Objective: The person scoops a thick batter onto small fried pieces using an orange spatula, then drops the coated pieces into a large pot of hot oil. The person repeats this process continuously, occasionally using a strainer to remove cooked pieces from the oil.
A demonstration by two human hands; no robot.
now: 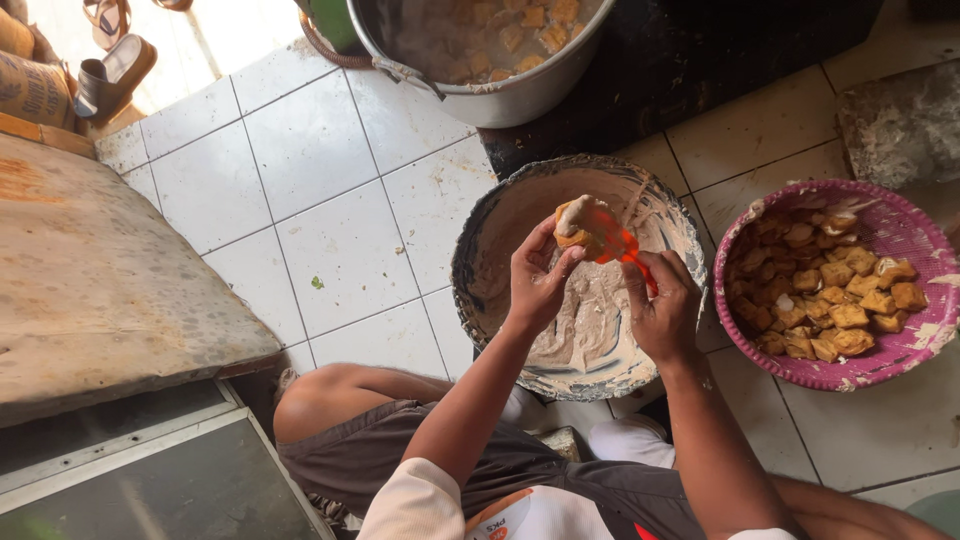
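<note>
Holding a golden-brown fried tofu puff (pixel 578 222) topped with pale paste, the left hand (pixel 540 280) is curling its fingers and thumb closed around the piece, keeping it above the round batter-smeared mixing bowl (pixel 480 250). The right hand (pixel 662 310) is sitting at about 3 o'clock from the left one, its fingers closed around the handle of an orange plastic spoon (pixel 620 245), and the spoon's tip is touching the tofu puff. Grey-beige filling paste (pixel 590 320) is lying in the bowl beneath both hands.

At 3 o'clock from the bowl, a round pink woven plastic basket (pixel 895 225) is sitting on the white tiled floor (pixel 330 230), holding a heap of fried tofu pieces (pixel 830 290). At 12 o'clock, a large metal pot (pixel 520 95) is holding more tofu pieces in cloudy liquid. At 9 o'clock, a worn brownish board (pixel 100 290) is lying over a low metal-framed glass case (pixel 150 480). A sandal (pixel 110 75) is resting near 11 o'clock at the edge of the tiles. The person's bent knee (pixel 320 400) is showing at 7 o'clock from the bowl.
</note>
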